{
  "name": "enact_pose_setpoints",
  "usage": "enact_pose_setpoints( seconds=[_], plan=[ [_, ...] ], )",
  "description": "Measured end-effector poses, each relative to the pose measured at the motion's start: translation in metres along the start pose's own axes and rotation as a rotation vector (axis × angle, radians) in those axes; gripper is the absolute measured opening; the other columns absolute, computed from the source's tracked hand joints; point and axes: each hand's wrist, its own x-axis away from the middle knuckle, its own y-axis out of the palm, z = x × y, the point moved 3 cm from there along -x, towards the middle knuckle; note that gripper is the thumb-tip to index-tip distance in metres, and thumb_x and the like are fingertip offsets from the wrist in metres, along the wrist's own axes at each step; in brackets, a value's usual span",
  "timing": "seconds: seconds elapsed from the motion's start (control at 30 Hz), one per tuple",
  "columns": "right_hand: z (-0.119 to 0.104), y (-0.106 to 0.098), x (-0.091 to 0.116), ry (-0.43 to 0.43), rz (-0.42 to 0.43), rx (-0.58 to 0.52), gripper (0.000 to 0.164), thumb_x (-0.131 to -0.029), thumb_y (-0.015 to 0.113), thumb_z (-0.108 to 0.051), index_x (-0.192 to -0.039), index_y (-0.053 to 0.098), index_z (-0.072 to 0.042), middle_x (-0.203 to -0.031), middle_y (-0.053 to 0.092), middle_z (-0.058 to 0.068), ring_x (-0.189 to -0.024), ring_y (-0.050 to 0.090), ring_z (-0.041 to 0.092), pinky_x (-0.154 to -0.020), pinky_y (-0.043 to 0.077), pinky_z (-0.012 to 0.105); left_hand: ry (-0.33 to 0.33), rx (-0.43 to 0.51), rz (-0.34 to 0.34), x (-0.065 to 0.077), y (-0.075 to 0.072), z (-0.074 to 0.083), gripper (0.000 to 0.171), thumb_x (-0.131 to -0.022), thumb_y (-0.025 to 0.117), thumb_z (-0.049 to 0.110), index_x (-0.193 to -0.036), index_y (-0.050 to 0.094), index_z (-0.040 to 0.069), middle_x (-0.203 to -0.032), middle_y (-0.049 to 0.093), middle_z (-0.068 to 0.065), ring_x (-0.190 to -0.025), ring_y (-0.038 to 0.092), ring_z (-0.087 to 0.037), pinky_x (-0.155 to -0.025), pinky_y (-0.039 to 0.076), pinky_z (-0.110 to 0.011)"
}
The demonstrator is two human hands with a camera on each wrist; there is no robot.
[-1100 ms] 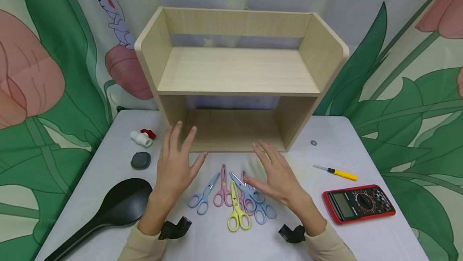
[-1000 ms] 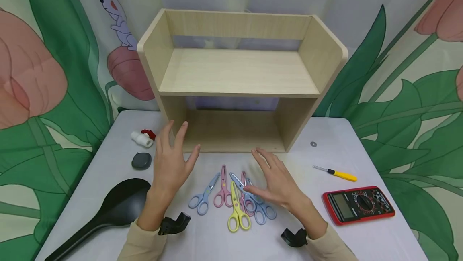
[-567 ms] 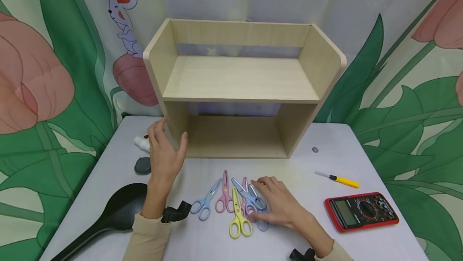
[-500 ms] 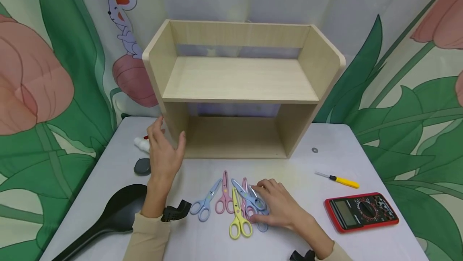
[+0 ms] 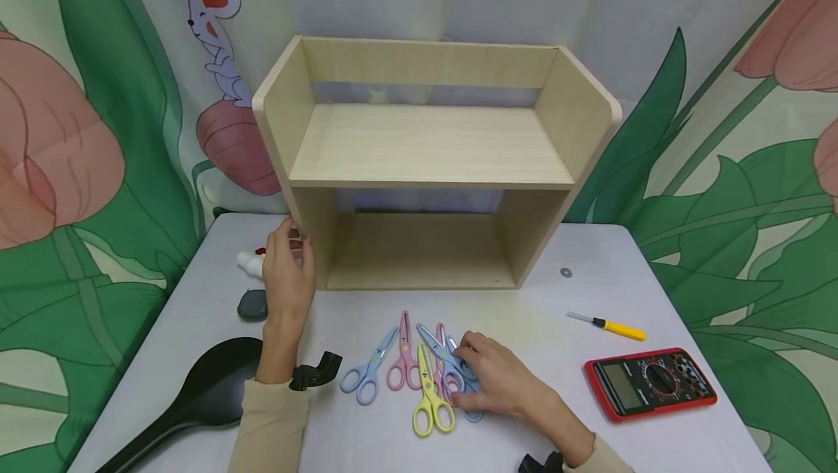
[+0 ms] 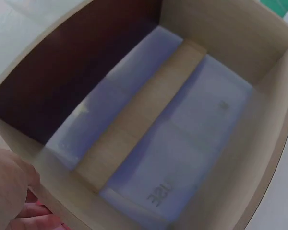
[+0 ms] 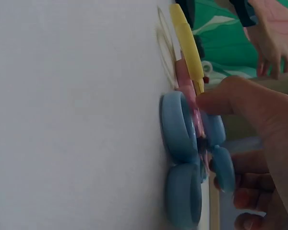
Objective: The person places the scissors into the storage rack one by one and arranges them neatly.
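A pale wooden two-tier shelf (image 5: 425, 185) stands at the back of the table. My left hand (image 5: 286, 276) grips the front edge of its left side panel, fingers curled along the outer face and thumb at the edge. In the left wrist view, part of this hand (image 6: 12, 187) shows beside the panel. Several scissors lie in front: yellow scissors (image 5: 432, 404), pink scissors (image 5: 404, 356), blue scissors (image 5: 368, 371) and overlapping blue scissors at right. My right hand (image 5: 504, 378) pinches blue scissors (image 7: 224, 167) in that pile. Its fingertips are partly hidden in the head view.
A big black ladle-like utensil (image 5: 219, 386), a dark grey rounded object (image 5: 252, 305) and a white fitting with a red part (image 5: 251, 263) lie at left. On the right are a red-and-black multimeter (image 5: 649, 383), a yellow-handled screwdriver (image 5: 618, 329) and a small washer (image 5: 566, 272).
My left hand has moved left and drawn its fingers and thumb in at the shelf's side panel. My right hand has come down onto the scissors and closed in on them.
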Motion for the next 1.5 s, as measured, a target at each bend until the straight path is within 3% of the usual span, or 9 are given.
enact_pose_setpoints(
  seconds=[0.23,0.43,0.53,0.63,0.73,0.87,1.1,1.23,1.5],
  plan=[
    [-0.011,-0.043,-0.02,0.005,0.085,-0.092,0.057,-0.072,0.086,-0.043,-0.115,0.069,-0.01,-0.107,0.056,-0.005,-0.09,0.055,0.006,-0.079,0.058,0.022,0.025,-0.019,0.017,-0.001,-0.001,0.0,0.039,-0.099,0.061,0.009,-0.134,0.053,-0.004,-0.114,0.059,-0.026,-0.097,0.067,-0.037,-0.083,0.061,-0.049],
    [-0.036,-0.096,-0.061,-0.261,0.341,-0.07,0.06,-0.069,0.086,-0.04,-0.114,0.066,-0.006,-0.105,0.06,0.001,-0.088,0.057,0.011,-0.073,0.055,0.023,0.014,-0.027,0.023,0.001,-0.001,-0.003,0.037,-0.099,0.061,0.009,-0.133,0.054,-0.004,-0.113,0.06,-0.026,-0.096,0.067,-0.036,-0.082,0.061,-0.048],
    [-0.049,-0.122,-0.087,-0.336,0.489,-0.04,0.06,-0.068,0.084,-0.042,-0.11,0.067,-0.003,-0.101,0.061,0.004,-0.085,0.057,0.015,-0.07,0.053,0.026,0.002,-0.03,0.015,0.001,-0.001,-0.004,0.038,-0.099,0.061,0.01,-0.134,0.054,-0.003,-0.114,0.061,-0.026,-0.097,0.067,-0.036,-0.082,0.061,-0.048],
    [-0.061,-0.145,-0.116,-0.332,0.604,-0.011,0.059,-0.068,0.082,-0.044,-0.105,0.067,-0.002,-0.097,0.062,0.006,-0.082,0.057,0.018,-0.068,0.051,0.029,0.0,-0.032,0.014,0.001,0.0,-0.004,0.038,-0.099,0.06,0.01,-0.134,0.054,-0.003,-0.114,0.061,-0.026,-0.097,0.068,-0.036,-0.082,0.061,-0.048],
    [-0.071,-0.161,-0.147,-0.274,0.665,0.015,0.056,-0.071,0.079,-0.046,-0.103,0.069,-0.002,-0.093,0.062,0.007,-0.078,0.055,0.019,-0.065,0.048,0.029,0.002,-0.033,0.024,0.001,0.0,-0.005,0.038,-0.099,0.061,0.01,-0.134,0.054,-0.004,-0.113,0.061,-0.026,-0.096,0.068,-0.037,-0.082,0.061,-0.049],
    [-0.08,-0.176,-0.187,-0.164,0.652,0.036,0.055,-0.073,0.075,-0.05,-0.101,0.071,-0.003,-0.091,0.061,0.007,-0.077,0.055,0.02,-0.065,0.046,0.031,0.003,-0.035,0.031,0.0,0.0,-0.006,0.037,-0.099,0.061,0.008,-0.133,0.054,-0.004,-0.113,0.061,-0.026,-0.095,0.068,-0.037,-0.081,0.061,-0.049],
    [-0.084,-0.185,-0.248,0.044,0.45,0.007,0.055,-0.077,0.069,-0.055,-0.104,0.073,-0.007,-0.1,0.063,0.004,-0.087,0.056,0.019,-0.075,0.048,0.032,0.015,-0.035,0.027,0.001,-0.001,-0.005,0.037,-0.099,0.061,0.009,-0.133,0.054,-0.004,-0.113,0.061,-0.026,-0.095,0.068,-0.036,-0.082,0.061,-0.048],
    [-0.086,-0.183,-0.267,0.121,0.354,0.001,0.058,-0.08,0.068,-0.058,-0.11,0.073,-0.009,-0.111,0.064,0.004,-0.093,0.057,0.018,-0.079,0.05,0.032,0.017,-0.03,0.02,0.002,-0.001,-0.004,0.037,-0.099,0.06,0.008,-0.133,0.054,-0.005,-0.113,0.06,-0.027,-0.095,0.068,-0.037,-0.082,0.061,-0.049],
    [-0.098,-0.181,-0.285,0.149,0.264,0.006,0.071,-0.083,0.067,-0.068,-0.122,0.071,-0.009,-0.114,0.063,0.005,-0.091,0.054,0.016,-0.074,0.047,0.027,0.012,-0.035,0.019,0.002,0.0,-0.003,0.038,-0.099,0.061,0.007,-0.134,0.054,-0.005,-0.113,0.06,-0.026,-0.096,0.068,-0.036,-0.082,0.061,-0.048]
  ],
)
